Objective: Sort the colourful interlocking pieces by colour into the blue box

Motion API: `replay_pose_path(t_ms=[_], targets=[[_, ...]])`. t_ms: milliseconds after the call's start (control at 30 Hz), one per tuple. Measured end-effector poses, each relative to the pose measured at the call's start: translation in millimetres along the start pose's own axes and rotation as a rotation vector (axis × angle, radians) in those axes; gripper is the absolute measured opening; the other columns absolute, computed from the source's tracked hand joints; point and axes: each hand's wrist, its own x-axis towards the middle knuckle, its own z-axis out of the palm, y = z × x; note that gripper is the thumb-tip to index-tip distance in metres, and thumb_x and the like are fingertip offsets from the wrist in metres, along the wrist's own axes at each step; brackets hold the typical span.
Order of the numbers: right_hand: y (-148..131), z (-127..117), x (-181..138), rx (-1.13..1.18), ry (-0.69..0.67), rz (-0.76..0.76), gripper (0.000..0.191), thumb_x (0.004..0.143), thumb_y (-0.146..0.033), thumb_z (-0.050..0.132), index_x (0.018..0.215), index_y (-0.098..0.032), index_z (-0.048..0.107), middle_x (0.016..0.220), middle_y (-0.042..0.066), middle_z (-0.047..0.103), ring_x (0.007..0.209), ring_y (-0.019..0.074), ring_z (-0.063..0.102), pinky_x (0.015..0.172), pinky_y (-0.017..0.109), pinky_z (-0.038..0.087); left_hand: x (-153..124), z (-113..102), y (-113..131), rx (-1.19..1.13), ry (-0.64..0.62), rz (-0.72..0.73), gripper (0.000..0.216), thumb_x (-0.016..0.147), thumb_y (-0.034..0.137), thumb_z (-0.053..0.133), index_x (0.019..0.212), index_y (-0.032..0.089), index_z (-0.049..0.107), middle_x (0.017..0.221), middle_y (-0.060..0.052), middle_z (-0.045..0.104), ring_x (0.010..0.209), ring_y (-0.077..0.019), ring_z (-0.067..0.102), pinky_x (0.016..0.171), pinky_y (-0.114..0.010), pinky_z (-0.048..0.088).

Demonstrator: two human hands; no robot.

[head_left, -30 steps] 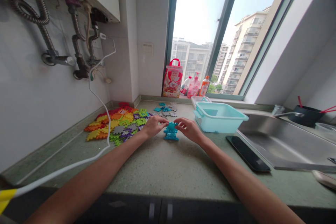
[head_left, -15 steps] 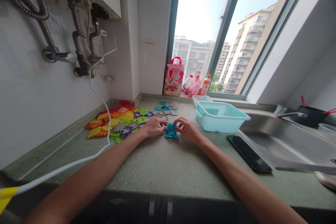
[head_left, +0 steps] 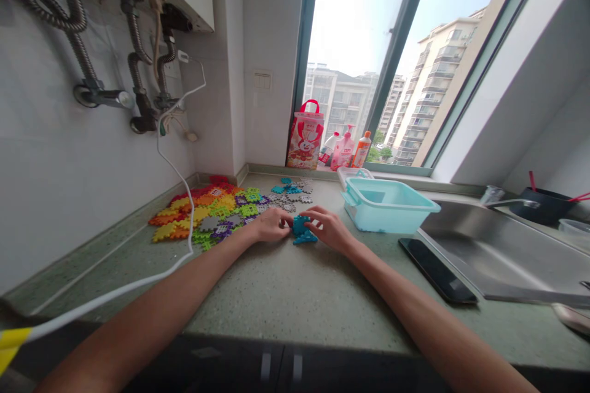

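Observation:
Several blue interlocking plastic building pieces (head_left: 303,230) form a small joined shape on the countertop, one part upright and another lying flat. My left hand (head_left: 273,225) closes its fingers at the left side of the upright part. At its right and top edge, the fingers of my right hand (head_left: 328,227) grip it. The fingertips partly cover the shape. Behind my left hand lies a spread of flat pieces (head_left: 203,215) in red, orange, yellow, green, purple and grey. A few loose blue pieces (head_left: 288,188) and light grey pieces (head_left: 304,199) lie farther back.
A light blue plastic tub (head_left: 391,212) stands right of my hands, its lid (head_left: 353,173) behind it. A black phone (head_left: 437,270) lies beside the steel sink (head_left: 507,258). A white cable (head_left: 138,282) crosses the left side. Bottles (head_left: 343,150) and a pink bag (head_left: 305,141) line the windowsill.
The blue joined shape has turned slightly and shifted a little to the right between my hands. Both hands stay on it.

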Motion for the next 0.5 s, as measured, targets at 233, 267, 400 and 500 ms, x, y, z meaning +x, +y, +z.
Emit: replay_pose_path(t_ms=[233, 267, 400, 500], targets=[[-4.1, -1.1, 0.2, 0.058, 0.02, 0.017, 0.024, 0.098, -0.029, 0.062, 0.118, -0.026, 0.075, 0.113, 0.008, 0.073, 0.082, 0.0162, 0.073, 0.069, 0.027, 0.063, -0.8, -2.1, 9.5, -0.053, 0.162, -0.034, 0.026, 0.085, 0.031, 0.075, 0.11, 0.023, 0.079, 0.091, -0.001, 0.081, 0.08, -0.0176, 0.076, 0.08, -0.026, 0.056], [-4.4, -1.0, 0.3, 0.065, 0.021, 0.017, 0.023, 0.098, -0.029, 0.062, 0.116, -0.026, 0.076, 0.113, 0.007, 0.073, 0.083, 0.0164, 0.073, 0.069, 0.027, 0.063, -0.6, -1.8, 9.2, -0.053, 0.166, -0.037, 0.023, 0.086, 0.031, 0.075, 0.107, 0.023, 0.081, 0.09, -0.001, 0.082, 0.079, -0.0178, 0.076, 0.08, -0.026, 0.056], [-4.1, 1.0, 0.1, 0.079, 0.034, 0.036, 0.022, 0.097, -0.03, 0.063, 0.114, -0.025, 0.076, 0.112, 0.007, 0.072, 0.085, 0.0169, 0.073, 0.068, 0.027, 0.063, -0.6, -2.2, 4.6, -0.079, 0.177, -0.079, 0.024, 0.086, 0.034, 0.076, 0.106, 0.023, 0.083, 0.088, -0.002, 0.082, 0.079, -0.0194, 0.077, 0.08, -0.027, 0.057], [-4.4, 2.0, -0.1, 0.087, 0.041, 0.048, 0.021, 0.098, -0.031, 0.063, 0.113, -0.025, 0.076, 0.11, 0.007, 0.073, 0.085, 0.0171, 0.073, 0.068, 0.026, 0.062, -1.6, -3.7, -0.7, -0.112, 0.131, -0.053, 0.026, 0.089, 0.031, 0.073, 0.111, 0.024, 0.083, 0.091, -0.003, 0.083, 0.079, -0.0194, 0.078, 0.078, -0.027, 0.057]])
